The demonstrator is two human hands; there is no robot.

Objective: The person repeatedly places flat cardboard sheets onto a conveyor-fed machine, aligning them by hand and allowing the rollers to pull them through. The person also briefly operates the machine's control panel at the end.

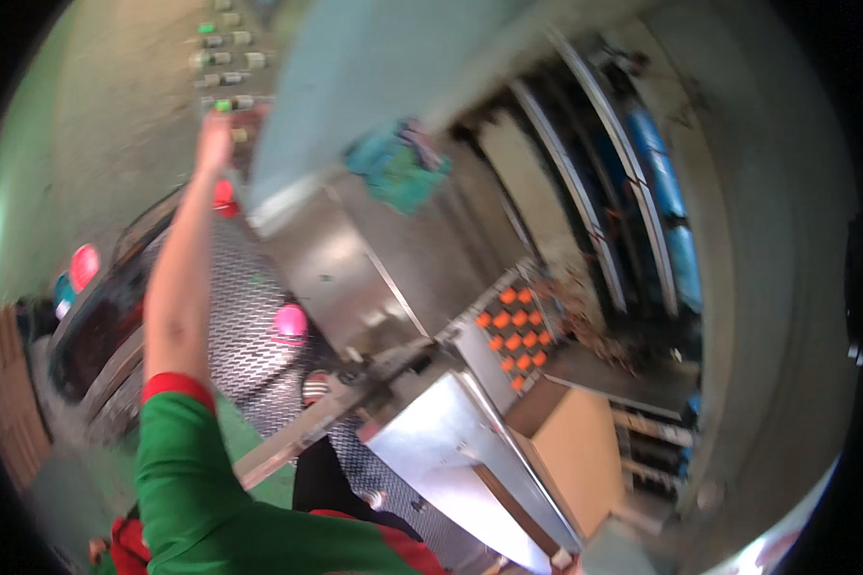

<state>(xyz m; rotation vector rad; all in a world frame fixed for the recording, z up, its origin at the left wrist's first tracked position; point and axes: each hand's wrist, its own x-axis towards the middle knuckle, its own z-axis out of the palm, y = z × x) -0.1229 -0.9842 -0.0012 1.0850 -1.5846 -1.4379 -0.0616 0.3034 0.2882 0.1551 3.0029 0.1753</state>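
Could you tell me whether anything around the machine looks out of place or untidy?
One thing stands out: a crumpled teal cloth lies bunched on the sloping metal housing, not folded or hung. Elsewhere, the left hand reaches up to the button panel, and the orange pieces sit in neat rows.

The machine housing (331,259) is bare sheet metal, smooth with a dull brushed sheen. The floor plate (244,307) beside it is perforated steel mesh, rough and grey. A crumpled teal cloth (398,163) lies on the painted matt green casing (355,67). The sleeve (187,479) is soft green knit with a red cuff. The carton (571,446) is matt brown cardboard.
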